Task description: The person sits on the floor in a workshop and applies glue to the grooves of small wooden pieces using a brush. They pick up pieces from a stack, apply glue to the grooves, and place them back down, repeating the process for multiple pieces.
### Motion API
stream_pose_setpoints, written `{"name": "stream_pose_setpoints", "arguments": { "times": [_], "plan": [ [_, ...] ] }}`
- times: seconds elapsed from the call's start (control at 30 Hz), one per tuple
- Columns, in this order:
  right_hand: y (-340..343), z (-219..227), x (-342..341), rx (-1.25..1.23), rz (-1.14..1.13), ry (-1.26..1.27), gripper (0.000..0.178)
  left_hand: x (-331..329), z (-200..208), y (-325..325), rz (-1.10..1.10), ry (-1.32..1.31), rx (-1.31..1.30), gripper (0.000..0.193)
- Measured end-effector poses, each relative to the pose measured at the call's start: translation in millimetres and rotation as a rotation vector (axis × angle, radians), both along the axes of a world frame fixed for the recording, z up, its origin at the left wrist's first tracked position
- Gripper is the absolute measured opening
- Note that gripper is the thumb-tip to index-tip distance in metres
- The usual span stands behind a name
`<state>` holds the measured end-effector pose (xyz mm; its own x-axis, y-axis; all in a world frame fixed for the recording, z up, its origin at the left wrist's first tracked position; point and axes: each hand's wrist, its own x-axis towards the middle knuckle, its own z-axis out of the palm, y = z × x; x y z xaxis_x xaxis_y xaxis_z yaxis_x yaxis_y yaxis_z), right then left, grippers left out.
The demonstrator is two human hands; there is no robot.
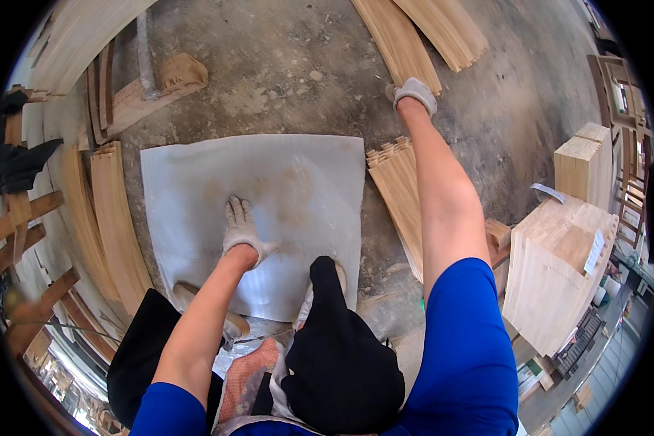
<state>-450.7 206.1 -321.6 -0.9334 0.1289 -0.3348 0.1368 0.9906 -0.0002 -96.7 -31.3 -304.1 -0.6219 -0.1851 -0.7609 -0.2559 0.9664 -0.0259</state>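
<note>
A pale grey-white sheet (305, 218) lies flat on the floor in front of me, smudged with brown dust near its middle. My left hand (242, 231), in a light work glove, rests on it with the fingers stretched out and the thumb apart. Farther off, my right arm reaches out to the right. Its gloved right hand (414, 94) is at the near end of a stack of long wooden boards (391, 40); its fingers are mostly hidden, so their grip does not show. Both of my knees are bent close to the sheet.
Another bundle of boards (400, 192) lies right of the sheet, and long planks (116, 218) lie to its left. A second far stack (447, 33) sits beside the first. Pale wood blocks (552, 269) are piled at the right. A timber frame (142, 98) stands far left.
</note>
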Motion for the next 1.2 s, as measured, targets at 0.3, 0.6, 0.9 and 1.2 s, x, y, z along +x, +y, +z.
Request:
{"name": "stream_pose_setpoints", "arguments": {
  "times": [0.3,0.6,0.9,1.2],
  "plan": [
    [-78,128,143,-0.38,0.148,-0.209,0.037,-82,23,-42,1.515,-0.104,1.296,0.09],
    [19,94,253,-0.681,0.037,0.102,0.041,-82,43,-4,1.325,0.209,1.171,0.037],
    [216,19,233,-0.299,-0.035,-0.074,0.034,-35,83,-55,0.635,0.319,0.905,0.035],
    [173,65,236,-0.177,0.193,0.271,0.019,-13,71,-2,-0.267,0.402,0.487,0.029]
  ]
}}
